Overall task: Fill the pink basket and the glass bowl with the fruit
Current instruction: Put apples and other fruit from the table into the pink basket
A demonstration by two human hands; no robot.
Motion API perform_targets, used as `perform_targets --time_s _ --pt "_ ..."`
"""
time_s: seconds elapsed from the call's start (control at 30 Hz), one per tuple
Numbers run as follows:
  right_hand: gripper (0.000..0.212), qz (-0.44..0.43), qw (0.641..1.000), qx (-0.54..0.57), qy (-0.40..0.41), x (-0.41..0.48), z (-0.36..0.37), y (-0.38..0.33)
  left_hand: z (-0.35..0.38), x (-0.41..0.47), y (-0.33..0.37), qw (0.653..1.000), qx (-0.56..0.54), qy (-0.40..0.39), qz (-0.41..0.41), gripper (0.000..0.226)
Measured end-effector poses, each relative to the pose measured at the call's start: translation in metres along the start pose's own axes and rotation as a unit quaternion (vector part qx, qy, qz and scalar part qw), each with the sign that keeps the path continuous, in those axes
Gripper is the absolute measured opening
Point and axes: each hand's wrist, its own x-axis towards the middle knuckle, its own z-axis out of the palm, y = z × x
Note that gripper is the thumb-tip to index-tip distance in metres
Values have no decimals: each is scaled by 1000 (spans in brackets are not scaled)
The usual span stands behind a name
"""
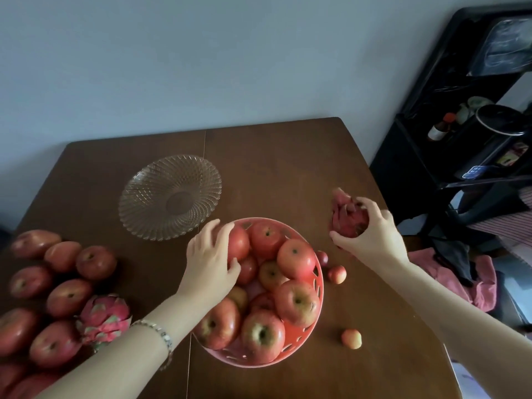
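Observation:
The pink basket [319, 279] stands in the middle of the brown table, piled with several red apples. My left hand [211, 256] grips one apple [239, 243] at the basket's far left rim. To the right of the basket, my right hand [371, 228] closes on a dragon fruit [345, 210] that rests on or just above the table. The glass bowl [169, 197] sits behind and left of the basket with nothing in it. Several more apples [69, 296] and a second dragon fruit [105, 319] lie at the left.
Three small red fruits [336, 274] [351, 338] [321, 258] lie on the table [288, 168] right of the basket. A black shelf unit [460, 139] with bottles stands beyond the table's right edge, with pink cloth [460, 280] below it. A wall runs behind the table.

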Motion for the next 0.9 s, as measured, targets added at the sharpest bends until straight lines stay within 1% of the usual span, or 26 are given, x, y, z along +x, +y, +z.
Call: perform_targets --time_s 0.07,0.1,0.13,0.2,0.27,0.3,0.33,0.37,0.4,0.43,0.47,0.5,0.57,0.6,0.63,0.67,0.7,0.73,0.77,0.8,0.83,0.87,0.9 --pt "82 -66 996 47 -34 -18 -11 -37 -2 -8 -7 998 -36 58 14 51" --pt "83 -92 992 67 -59 -28 -9 -53 -4 -10 -9 994 -71 77 5 44" --pt "83 -118 986 83 -80 -37 -2 -66 -7 -11 -7 989 -119 89 -12 35" --pt "81 -153 977 93 -113 -56 28 -79 -16 -14 -2 965 -229 105 -78 20" --pt "82 -173 972 62 -144 -73 62 -86 -23 -17 0 936 -304 79 -159 15" --pt "84 -183 971 31 -153 -81 79 -87 -25 -19 0 928 -323 56 -175 13" --pt "85 -204 969 -10 -142 -86 93 -86 -25 -22 0 930 -323 29 -171 14" --pt "86 -232 966 -49 -107 -89 105 -84 -23 -25 -1 936 -312 -3 -162 20" --pt "85 -254 962 -70 -74 -90 113 -80 -21 -27 -1 943 -293 -35 -155 30" --pt "83 -266 960 -71 -57 -90 117 -79 -18 -31 -2 950 -268 -59 -150 39" --pt "82 -273 958 -61 -66 -90 118 -78 -15 -32 -1 957 -243 -70 -139 45" --pt "81 -284 953 -53 -92 -88 117 -77 -11 -32 1 962 -225 -76 -131 49" --pt "80 -301 939 -41 -164 -84 103 -76 -9 -31 5 965 -213 -80 -130 52" --pt "78 -317 934 -31 -162 -78 93 -73 -9 -31 6 965 -211 -84 -133 52" --pt "71 -331 936 -15 -122 -69 83 -68 -9 -30 6 964 -210 -88 -138 51" --pt "63 -318 946 1 -65 -59 73 -59 -9 -30 6 963 -209 -94 -142 51" --pt "55 -271 962 5 -28 -47 63 -46 -10 -30 5 961 -213 -100 -145 50" --pt "54 -193 981 -11 -33 -34 54 -30 -11 -30 7 958 -219 -108 -149 50" --pt "56 -89 993 -46 -70 -22 48 -14 -13 -30 9 954 -227 -115 -157 52" --pt "59 10 989 -89 -121 -13 47 2 -15 -31 13 952 -228 -122 -163 55" --pt "61 66 975 -130 -165 -7 50 17 -16 -31 16 954 -215 -129 -167 62" --pt "64 84 963 -159 -202 -3 57 27 -16 -31 18 958 -188 -136 -168 71" --pt "67 78 956 -170 -228 -2 65 34 -17 -30 20 962 -160 -143 -170 77"
